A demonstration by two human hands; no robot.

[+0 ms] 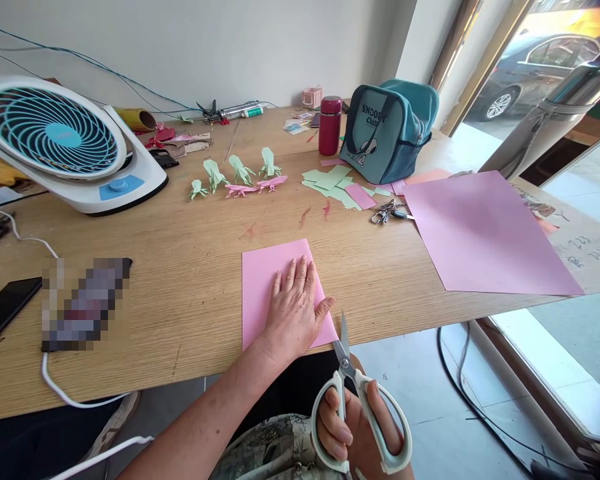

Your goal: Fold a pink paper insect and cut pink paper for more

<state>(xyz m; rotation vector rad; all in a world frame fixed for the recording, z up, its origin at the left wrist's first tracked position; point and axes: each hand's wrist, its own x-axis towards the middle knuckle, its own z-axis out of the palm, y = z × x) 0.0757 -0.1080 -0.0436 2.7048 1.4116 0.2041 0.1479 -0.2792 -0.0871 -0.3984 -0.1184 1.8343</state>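
In the lower middle of the frame, a rectangular sheet of plain pink paper [257, 287] lies flat on the pale wood-grain table [180, 307], its bottom edge close to the table's near edge. The left hand [295, 303] rests palm down on it, fingers extended and nearly together, thumb set apart towards the right edge; it pins the sheet rather than pinching it. The right hand [363, 437], at the bottom of the frame, is wrapped around the steel scissors with white looped handles [345, 363], fingers in one loop and thumb in the other. The blades are spread, with one meeting the paper's lower right corner; whether it lies beneath the sheet I cannot tell.

To cut well here, I would press evenly with the left palm, so the paper does not slide, and draw the thumb further back from the blades, since its tip looks near their line. Running the lower blade along the tabletop should help the cut follow the right edge. Long, unhurried closes, stopping short of the tips, would likely leave a cleaner line than small snips. The larger mauve-pink sheet [495, 240] at the right lies well apart.
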